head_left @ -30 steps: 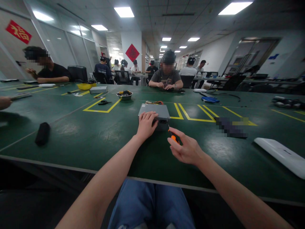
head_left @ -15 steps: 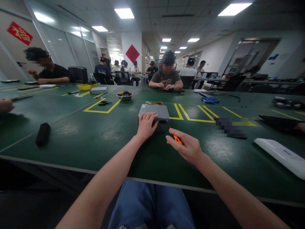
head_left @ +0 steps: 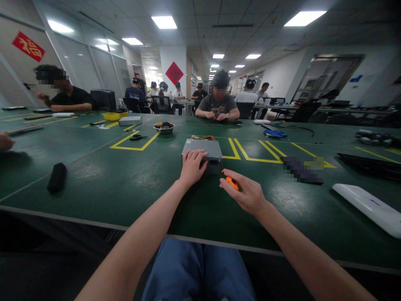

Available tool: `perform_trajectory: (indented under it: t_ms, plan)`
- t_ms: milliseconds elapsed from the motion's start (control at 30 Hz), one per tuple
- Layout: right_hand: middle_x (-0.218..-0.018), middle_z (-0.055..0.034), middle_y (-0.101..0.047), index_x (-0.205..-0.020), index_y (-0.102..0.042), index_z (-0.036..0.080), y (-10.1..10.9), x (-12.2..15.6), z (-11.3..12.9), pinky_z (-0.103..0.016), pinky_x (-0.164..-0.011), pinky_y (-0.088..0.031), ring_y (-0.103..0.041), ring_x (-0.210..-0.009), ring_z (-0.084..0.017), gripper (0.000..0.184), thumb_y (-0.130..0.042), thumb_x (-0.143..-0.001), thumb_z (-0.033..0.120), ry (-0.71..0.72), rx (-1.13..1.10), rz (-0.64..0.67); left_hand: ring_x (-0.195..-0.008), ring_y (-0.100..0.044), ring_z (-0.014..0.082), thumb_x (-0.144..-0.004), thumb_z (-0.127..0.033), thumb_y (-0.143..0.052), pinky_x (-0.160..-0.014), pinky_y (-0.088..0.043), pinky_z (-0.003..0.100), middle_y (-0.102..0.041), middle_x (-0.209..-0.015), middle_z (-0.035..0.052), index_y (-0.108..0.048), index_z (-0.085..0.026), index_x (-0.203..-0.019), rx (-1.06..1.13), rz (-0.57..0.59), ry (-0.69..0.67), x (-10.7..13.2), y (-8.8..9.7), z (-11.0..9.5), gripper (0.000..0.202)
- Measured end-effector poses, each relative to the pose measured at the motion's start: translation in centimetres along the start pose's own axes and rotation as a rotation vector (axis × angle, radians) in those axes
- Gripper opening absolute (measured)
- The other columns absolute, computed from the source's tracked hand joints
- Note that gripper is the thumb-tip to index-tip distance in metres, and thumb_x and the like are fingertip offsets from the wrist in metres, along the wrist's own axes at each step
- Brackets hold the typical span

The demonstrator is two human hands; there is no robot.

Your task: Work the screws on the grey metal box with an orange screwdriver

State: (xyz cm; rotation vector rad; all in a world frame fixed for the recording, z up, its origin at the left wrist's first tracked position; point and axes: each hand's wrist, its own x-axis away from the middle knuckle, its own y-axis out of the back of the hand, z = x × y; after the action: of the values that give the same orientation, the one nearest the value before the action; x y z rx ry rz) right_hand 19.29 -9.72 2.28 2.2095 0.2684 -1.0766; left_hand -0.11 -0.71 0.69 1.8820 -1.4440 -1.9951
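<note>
A grey metal computer power supply (head_left: pixel 213 147) sits on the green table in front of me, its coloured cables bunched at the far side. My left hand (head_left: pixel 192 164) lies over its near left edge, fingers on the top and thumb at the near face, gripping it. An orange and black screwdriver (head_left: pixel 232 183) is between the thumb and fingers of my right hand (head_left: pixel 249 193). Its shaft points at the near right corner of the power supply, beside the power socket. Whether the tip sits in a screw is too small to tell.
A metal bowl (head_left: pixel 163 129) with tools stands beyond, left of the power supply. A black block (head_left: pixel 57 178) lies at left, a white device (head_left: pixel 366 209) at right, blue gloves (head_left: pixel 275 133) farther back. A co-worker (head_left: pixel 218 100) sits opposite; another person's hand (head_left: pixel 5 141) shows at the left edge.
The screwdriver's handle has turned slightly between my right fingers, and more orange shows. My left hand stays on the power supply. The view has shifted a little.
</note>
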Motion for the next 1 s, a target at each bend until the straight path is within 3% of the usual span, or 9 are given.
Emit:
perform_trajectory:
  t_ms: [167, 267, 500, 600, 700, 800, 1000]
  plan:
    - [-0.121, -0.0129, -0.051, -0.116, -0.048, 0.021, -0.03, 0.33, 0.23, -0.034, -0.079, -0.055, -0.056, -0.106, -0.023, 0.035, -0.054, -0.081, 0.017, -0.049, -0.066, 0.053, -0.115, -0.047, 0.0171, -0.083, -0.027, -0.050, -0.105, -0.023, 0.038, -0.058, -0.118, 0.0011, -0.053, -0.026, -0.108, 0.005, -0.005, -0.001, -0.01, -0.03, -0.01, 0.025]
    - [-0.123, -0.0124, -0.050, -0.121, -0.046, 0.022, 0.14, 0.51, 0.18, -0.033, -0.080, -0.054, -0.054, -0.109, -0.023, 0.041, -0.048, -0.082, 0.011, -0.040, -0.051, 0.076, -0.115, -0.046, 0.0171, -0.083, -0.027, -0.050, -0.105, -0.023, 0.038, -0.057, -0.119, 0.0011, -0.052, -0.026, -0.108, 0.004, 0.000, 0.001, -0.01, 0.00, -0.02, 0.026]
    - [-0.103, -0.0073, -0.062, -0.107, -0.050, 0.025, 0.07, 0.32, 0.00, -0.027, -0.074, -0.053, -0.063, -0.087, -0.016, 0.031, -0.062, -0.079, 0.018, -0.041, 0.110, -0.016, -0.116, -0.046, 0.0170, -0.083, -0.027, -0.050, -0.105, -0.023, 0.039, -0.057, -0.119, 0.0012, -0.053, -0.026, -0.109, 0.005, 0.001, -0.001, 0.02, -0.02, 0.09, 0.026]
    - [-0.114, -0.0124, -0.056, -0.110, -0.048, 0.021, -0.11, 0.42, 0.15, -0.032, -0.075, -0.054, -0.060, -0.098, -0.021, 0.032, -0.059, -0.080, 0.021, -0.090, 0.015, 0.016, -0.116, -0.046, 0.0174, -0.083, -0.026, -0.050, -0.105, -0.023, 0.039, -0.057, -0.119, 0.0015, -0.053, -0.026, -0.109, -0.003, 0.009, 0.004, -0.01, -0.05, 0.09, 0.026]
    - [-0.125, -0.0155, -0.048, -0.119, -0.043, 0.019, -0.23, 0.64, 0.17, -0.036, -0.080, -0.054, -0.053, -0.110, -0.024, 0.039, -0.051, -0.081, 0.014, -0.110, -0.086, 0.042, -0.116, -0.046, 0.0180, -0.083, -0.026, -0.049, -0.105, -0.023, 0.040, -0.057, -0.119, 0.0020, -0.053, -0.026, -0.108, -0.005, 0.016, 0.011, -0.03, -0.06, 0.05, 0.026]
    - [-0.120, -0.0127, -0.053, -0.121, -0.043, 0.020, -0.19, 0.73, 0.01, -0.033, -0.082, -0.053, -0.055, -0.107, -0.021, 0.043, -0.051, -0.081, 0.008, -0.055, -0.066, 0.031, -0.116, -0.046, 0.0181, -0.083, -0.026, -0.049, -0.105, -0.024, 0.040, -0.057, -0.119, 0.0022, -0.053, -0.026, -0.109, -0.001, 0.014, 0.010, -0.03, -0.06, 0.04, 0.026]
    - [-0.109, -0.0096, -0.057, -0.107, -0.051, 0.023, -0.02, 0.26, 0.00, -0.029, -0.076, -0.055, -0.060, -0.094, -0.019, 0.031, -0.059, -0.079, 0.013, -0.036, 0.046, 0.014, -0.116, -0.046, 0.0170, -0.083, -0.026, -0.050, -0.105, -0.023, 0.039, -0.057, -0.119, 0.0009, -0.053, -0.026, -0.108, 0.004, 0.002, 0.005, 0.00, -0.09, 0.09, 0.025]
